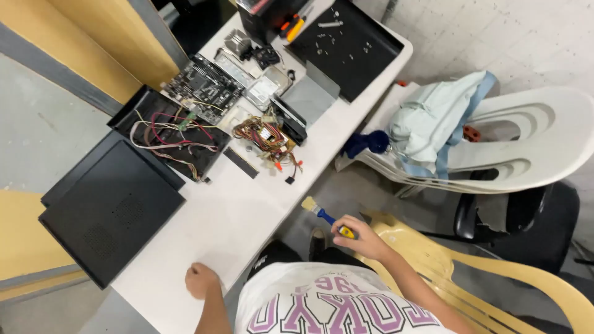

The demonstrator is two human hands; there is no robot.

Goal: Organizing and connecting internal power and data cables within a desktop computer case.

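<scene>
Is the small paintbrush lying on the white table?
No, the right hand holds the paintbrush by its blue and yellow handle in the air beside the table edge.

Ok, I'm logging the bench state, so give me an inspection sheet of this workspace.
Surface: white table, front part bare.
Job's things: small brush with blue and yellow handle, off the table edge.
Clutter: circuit board, black case panels, power supply, loose screws on a black panel.
Grips: right hand shut on the brush; left hand fisted on the table.
Cables: wire bundle in the open case.
Surroundings: stacked plastic chairs, cloth draped on them.
</scene>
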